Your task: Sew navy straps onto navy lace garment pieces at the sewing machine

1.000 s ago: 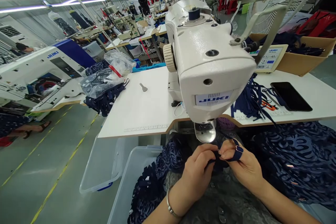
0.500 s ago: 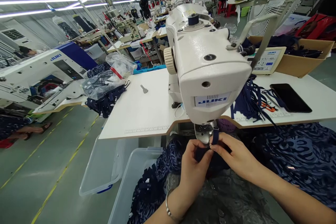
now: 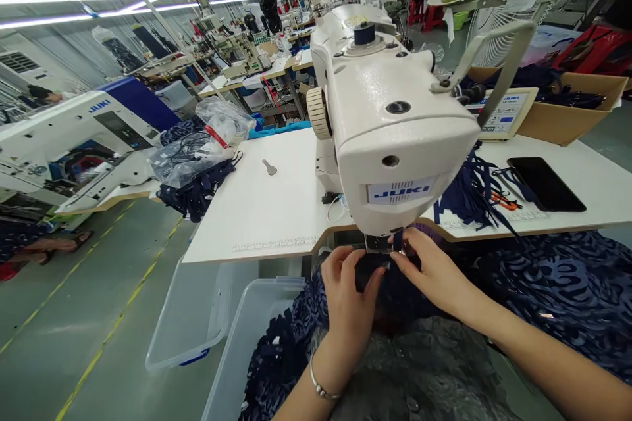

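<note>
A slim, silver-toned bracelet [image 3: 320, 387] rings the wrist of the left hand [image 3: 348, 306], its small rounded beads at the band's seven o'clock. Both forearms are bare. At six o'clock in the view, the mottled dark-grey garment [image 3: 439, 365] carries round, button-like discs [image 3: 412, 404].

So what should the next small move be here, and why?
Probably a slight nudge by the right hand, easing the navy strap further under the sewing machine head: its fingers pinch the strap close to the stitching area, and the left hand is poised just beside it, seemingly to steady the work.
</note>
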Available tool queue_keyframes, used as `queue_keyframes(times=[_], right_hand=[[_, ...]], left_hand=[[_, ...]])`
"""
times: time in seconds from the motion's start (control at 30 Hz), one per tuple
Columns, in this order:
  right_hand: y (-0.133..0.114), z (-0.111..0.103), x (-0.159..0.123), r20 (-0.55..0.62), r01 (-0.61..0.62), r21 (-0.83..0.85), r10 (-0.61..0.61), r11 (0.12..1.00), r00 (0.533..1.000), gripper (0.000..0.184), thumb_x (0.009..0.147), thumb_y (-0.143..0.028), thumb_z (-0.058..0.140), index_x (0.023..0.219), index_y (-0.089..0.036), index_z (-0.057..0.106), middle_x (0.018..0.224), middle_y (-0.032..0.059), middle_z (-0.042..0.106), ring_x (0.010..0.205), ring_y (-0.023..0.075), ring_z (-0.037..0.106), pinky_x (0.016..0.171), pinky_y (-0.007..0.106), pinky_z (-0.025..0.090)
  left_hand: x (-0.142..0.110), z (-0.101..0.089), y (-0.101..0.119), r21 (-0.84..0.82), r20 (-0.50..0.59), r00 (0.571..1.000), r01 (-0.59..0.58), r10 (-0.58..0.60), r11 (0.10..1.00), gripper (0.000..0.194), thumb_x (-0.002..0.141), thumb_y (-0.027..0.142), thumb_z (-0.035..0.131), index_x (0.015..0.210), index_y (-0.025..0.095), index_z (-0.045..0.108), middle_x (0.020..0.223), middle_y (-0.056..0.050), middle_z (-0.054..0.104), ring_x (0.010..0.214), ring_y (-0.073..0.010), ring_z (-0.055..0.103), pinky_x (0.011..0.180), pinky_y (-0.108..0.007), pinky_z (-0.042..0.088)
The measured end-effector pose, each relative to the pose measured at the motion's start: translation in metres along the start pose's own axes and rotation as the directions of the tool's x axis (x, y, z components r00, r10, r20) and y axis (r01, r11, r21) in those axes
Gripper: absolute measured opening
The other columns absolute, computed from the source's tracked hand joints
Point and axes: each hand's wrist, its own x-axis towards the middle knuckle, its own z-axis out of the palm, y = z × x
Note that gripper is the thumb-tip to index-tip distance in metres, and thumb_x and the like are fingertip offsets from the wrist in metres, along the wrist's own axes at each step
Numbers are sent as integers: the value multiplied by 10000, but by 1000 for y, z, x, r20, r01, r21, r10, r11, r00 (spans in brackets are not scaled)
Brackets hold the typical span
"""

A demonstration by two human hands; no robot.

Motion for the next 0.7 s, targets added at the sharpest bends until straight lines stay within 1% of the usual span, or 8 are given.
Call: queue_keyframes(times=[0.03, 0.07, 0.13, 0.2, 0.23, 0.3, 0.43, 0.7], right_hand=[[0, -1, 3, -15, -21, 45, 21, 999, 1000, 49, 931, -246, 475, 971, -236, 450, 929, 36, 493, 815, 210, 508, 721, 344, 439], [1, -1, 5, -22, -49, 93, 51, 994, 998, 73, 917, -260, 490, 961, -235, 437, 930, 34, 466, 795, 201, 495, 714, 339, 440], [2, -2, 10, 2, -128, 188, 130, 974, 992, 123, 895, -287, 518, 930, -237, 411, 889, 13, 424, 757, 184, 469, 701, 328, 438], [4, -1, 12, 73, -213, 279, 201, 936, 977, 152, 889, -298, 533, 936, -242, 401, 834, -14, 400, 734, 173, 448, 704, 319, 433], [5, -1, 13, 107, -243, 325, 220, 914, 970, 162, 890, -300, 539, 955, -243, 402, 817, -25, 395, 727, 168, 440, 709, 315, 430], [9, 1, 13, 143, -270, 412, 231, 870, 962, 181, 887, -307, 557, 970, -247, 409, 801, -39, 391, 719, 159, 428, 710, 303, 425], [18, 4, 15, 141, -274, 511, 234, 815, 962, 191, 875, -347, 594, 891, -239, 437, 795, -43, 407, 707, 145, 427, 672, 272, 413], [33, 0, 26, 14, -174, 365, 181, 915, 983, 228, 932, -409, 494, 787, -234, 466, 692, -38, 466, 643, 152, 442, 638, 270, 418]], left_hand=[[1, -1, -2, 83, -52, 988, -142, 147, 986, 257, 867, 178, 663, 1119, 200, 620, 1129, -100, 606, 1059, -215, 583, 902, -343, 474], [1, -2, -4, 138, -50, 957, -278, 287, 951, 276, 880, 138, 636, 1150, 192, 623, 1159, -103, 616, 1101, -211, 575, 956, -347, 444], [1, -3, -6, 151, 82, 869, -495, 488, 856, 323, 908, 103, 584, 1224, 168, 603, 1184, -87, 654, 1147, -188, 574, 1037, -343, 376], [1, -3, -7, 113, 260, 787, -600, 559, 792, 358, 928, 137, 569, 1285, 147, 569, 1227, -69, 666, 1200, -185, 557, 1074, -346, 329], [1, -3, -7, 112, 318, 768, -613, 556, 782, 367, 934, 160, 568, 1301, 151, 559, 1254, -60, 660, 1228, -189, 541, 1070, -349, 324], [1, -3, -8, 131, 371, 758, -614, 536, 778, 367, 945, 180, 556, 1312, 187, 557, 1277, -36, 654, 1255, -188, 523, 1022, -344, 346], [3, -2, -8, 150, 394, 779, -578, 487, 802, 344, 969, 184, 515, 1306, 237, 563, 1278, -20, 656, 1231, -170, 536, 922, -331, 367], [1, 2, -7, 141, 401, 805, -526, 437, 839, 347, 987, 165, 455, 1312, 234, 557, 1257, -50, 665, 1229, -181, 540, 952, -348, 352]])
